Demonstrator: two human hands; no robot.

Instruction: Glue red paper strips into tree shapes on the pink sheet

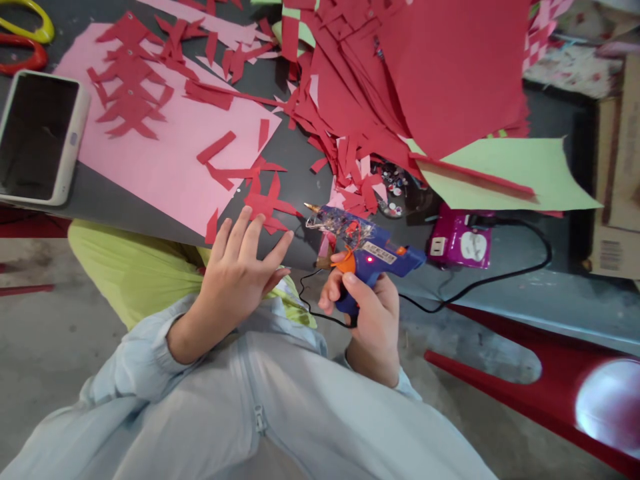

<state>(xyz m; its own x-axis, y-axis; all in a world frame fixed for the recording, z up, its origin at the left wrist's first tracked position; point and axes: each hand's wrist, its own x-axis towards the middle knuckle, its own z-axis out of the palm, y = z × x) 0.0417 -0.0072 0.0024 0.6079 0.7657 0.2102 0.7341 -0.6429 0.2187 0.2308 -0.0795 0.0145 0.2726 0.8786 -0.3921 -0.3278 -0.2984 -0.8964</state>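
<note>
My right hand (pixel 373 300) is wrapped round the grip of a blue hot glue gun (pixel 370 267) with an orange trigger. A small red light glows on its side, and its brass nozzle points to the upper left. Strings of dried glue cling to its barrel. My left hand (pixel 240 263) has its fingers spread at the table's front edge, with the fingertips at a red cut-paper shape (pixel 270 203); whether they press on it I cannot tell. Behind that shape lies a pink sheet (pixel 165 160) bearing an assembled figure of red paper pieces (pixel 133 87).
A phone (pixel 40 137) and scissors (pixel 25 53) lie at the left. Red sheets (pixel 460 73) and scraps are heaped at the back, near a green sheet (pixel 515 173). The gun's black cord (pixel 500 280) hangs by a purple power socket box (pixel 460 237). A cardboard box (pixel 617 193) stands right.
</note>
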